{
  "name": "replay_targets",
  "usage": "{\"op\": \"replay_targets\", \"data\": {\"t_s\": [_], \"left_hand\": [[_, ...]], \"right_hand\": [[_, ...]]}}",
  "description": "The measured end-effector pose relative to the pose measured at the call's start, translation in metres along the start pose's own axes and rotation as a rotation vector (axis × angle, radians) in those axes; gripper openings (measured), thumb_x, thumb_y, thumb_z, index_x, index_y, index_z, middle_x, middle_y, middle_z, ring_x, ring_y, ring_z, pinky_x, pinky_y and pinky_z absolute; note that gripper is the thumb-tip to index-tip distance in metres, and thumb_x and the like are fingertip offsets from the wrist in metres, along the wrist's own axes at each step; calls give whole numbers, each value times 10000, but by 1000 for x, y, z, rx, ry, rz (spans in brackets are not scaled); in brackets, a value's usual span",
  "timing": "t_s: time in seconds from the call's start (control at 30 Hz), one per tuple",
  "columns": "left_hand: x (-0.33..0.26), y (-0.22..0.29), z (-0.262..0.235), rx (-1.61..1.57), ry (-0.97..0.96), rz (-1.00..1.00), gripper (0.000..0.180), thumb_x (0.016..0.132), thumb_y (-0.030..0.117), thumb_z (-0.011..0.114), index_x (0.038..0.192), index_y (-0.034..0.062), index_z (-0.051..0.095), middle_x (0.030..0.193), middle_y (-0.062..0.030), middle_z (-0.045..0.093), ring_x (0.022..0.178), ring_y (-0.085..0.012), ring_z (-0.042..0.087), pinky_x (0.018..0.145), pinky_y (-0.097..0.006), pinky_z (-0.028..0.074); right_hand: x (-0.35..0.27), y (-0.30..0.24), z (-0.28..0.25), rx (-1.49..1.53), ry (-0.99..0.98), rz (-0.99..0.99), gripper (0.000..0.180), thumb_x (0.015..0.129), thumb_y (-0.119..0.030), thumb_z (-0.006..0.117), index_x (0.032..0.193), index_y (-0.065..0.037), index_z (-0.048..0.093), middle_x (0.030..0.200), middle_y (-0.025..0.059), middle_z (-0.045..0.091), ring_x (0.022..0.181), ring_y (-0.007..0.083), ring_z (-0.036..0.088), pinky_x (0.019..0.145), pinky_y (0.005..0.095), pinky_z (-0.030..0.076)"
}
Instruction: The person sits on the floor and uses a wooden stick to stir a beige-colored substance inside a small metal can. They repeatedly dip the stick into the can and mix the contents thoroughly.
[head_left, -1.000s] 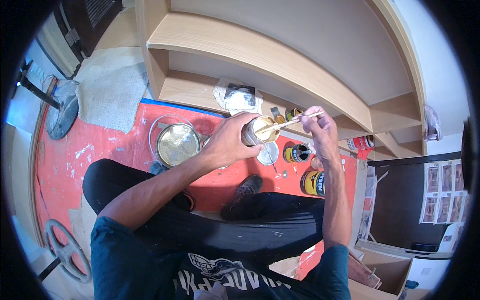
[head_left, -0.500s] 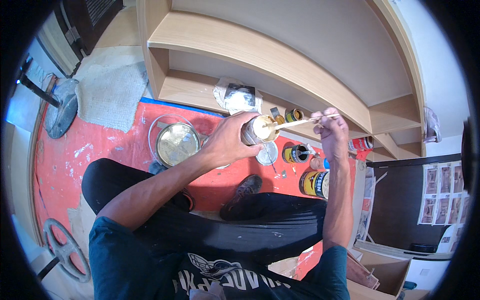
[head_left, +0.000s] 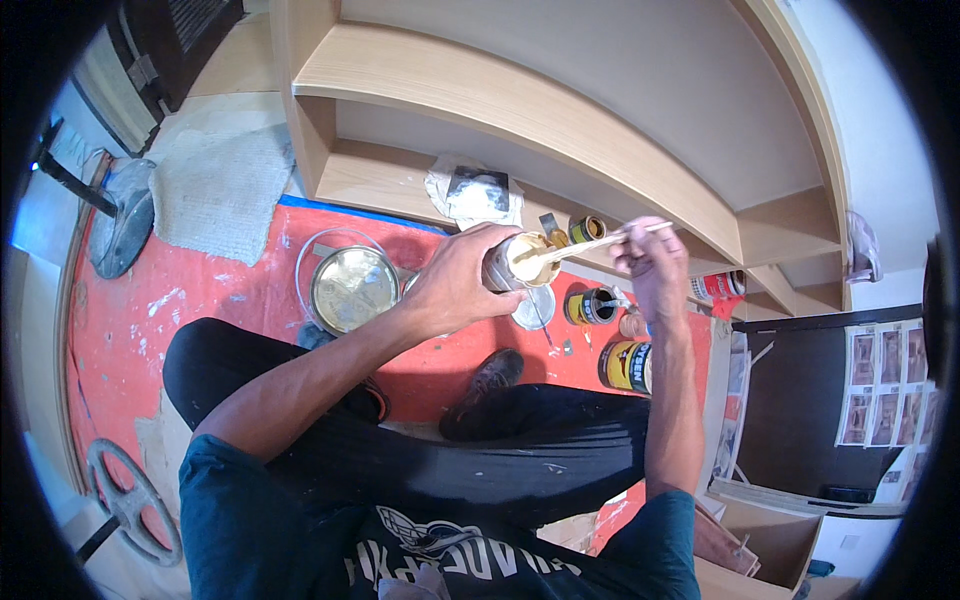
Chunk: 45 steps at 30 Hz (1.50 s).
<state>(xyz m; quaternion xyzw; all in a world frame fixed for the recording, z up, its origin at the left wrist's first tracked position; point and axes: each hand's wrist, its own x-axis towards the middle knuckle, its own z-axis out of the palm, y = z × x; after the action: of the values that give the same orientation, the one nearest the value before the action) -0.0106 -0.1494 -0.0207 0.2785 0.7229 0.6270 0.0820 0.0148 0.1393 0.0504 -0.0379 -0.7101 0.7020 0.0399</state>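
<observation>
My left hand (head_left: 462,275) is wrapped around a small open can (head_left: 506,262), tilted with its mouth toward the right. Cream-coloured paint (head_left: 527,258) coats its inside and rim. Between the fingers of my right hand (head_left: 650,262) is a thin wooden stick (head_left: 595,245), its far end dipped into the can's mouth and covered in paint. Below the held can, a round lid (head_left: 534,308) lies on the red floor covering. Just beyond the stick stands a small open yellow-and-black can (head_left: 588,229).
A large metal pail (head_left: 353,288) stands left of my left forearm. To the right are an open dark paint can (head_left: 590,306) and a yellow-black can (head_left: 626,366). A wooden shelf unit (head_left: 520,95) rises ahead, with a stained cloth (head_left: 470,190) on its bottom board.
My right hand has shifted slightly left, pushing the stick further toward the can. The can in my left hand stays nearly in place.
</observation>
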Motion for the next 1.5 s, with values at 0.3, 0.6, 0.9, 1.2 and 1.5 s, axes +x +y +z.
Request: {"op": "replay_targets", "data": {"t_s": [0.3, 0.6, 0.9, 1.2, 1.5], "left_hand": [[-2, 1, -3, -20, -16, -1, 655, 770, 126, 850, 1362, -20, 611, 1295, -182, 692, 1207, -270, 682, 1040, -384, 530], [-1, -2, 1, 2, 5, 8, 656, 759, 133, 860, 1349, -20, 618, 1282, -177, 700, 1192, -263, 690, 1040, -385, 534], [-3, 1, 0, -27, -16, -22, 666, 760, 148, 863, 1349, -28, 608, 1269, -183, 706, 1183, -251, 693, 1010, -392, 556], [-1, -8, 6, 70, -13, 29, 659, 749, 134, 849, 1344, -19, 610, 1267, -179, 692, 1191, -289, 683, 1035, -396, 529], [-1, -15, 7, 106, 33, 117, 649, 724, 112, 829, 1325, -6, 613, 1281, -189, 669, 1212, -350, 660, 1046, -425, 520]], "right_hand": [[6, 1, 2, -207, 60, -58, 130, 1034, -146, 650, 1045, -20, 678, 924, 130, 745, 830, 194, 752, 697, 313, 598], [11, 0, -30, 40, 43, -142, 98, 1028, -108, 636, 1039, -15, 666, 942, 141, 738, 835, 208, 750, 704, 327, 599], [10, 2, -14, -68, 67, -50, 104, 992, -36, 619, 1095, -18, 625, 1012, 180, 733, 872, 235, 746, 760, 348, 632], [-33, -43, 50, -793, -108, -498, 53, 968, -66, 697, 1010, -33, 700, 987, 116, 777, 804, 162, 721, 729, 315, 574], [-30, -28, 70, -926, -232, -471, 132, 908, -94, 779, 1029, -49, 751, 957, 102, 781, 777, 237, 711, 730, 364, 562]]}}
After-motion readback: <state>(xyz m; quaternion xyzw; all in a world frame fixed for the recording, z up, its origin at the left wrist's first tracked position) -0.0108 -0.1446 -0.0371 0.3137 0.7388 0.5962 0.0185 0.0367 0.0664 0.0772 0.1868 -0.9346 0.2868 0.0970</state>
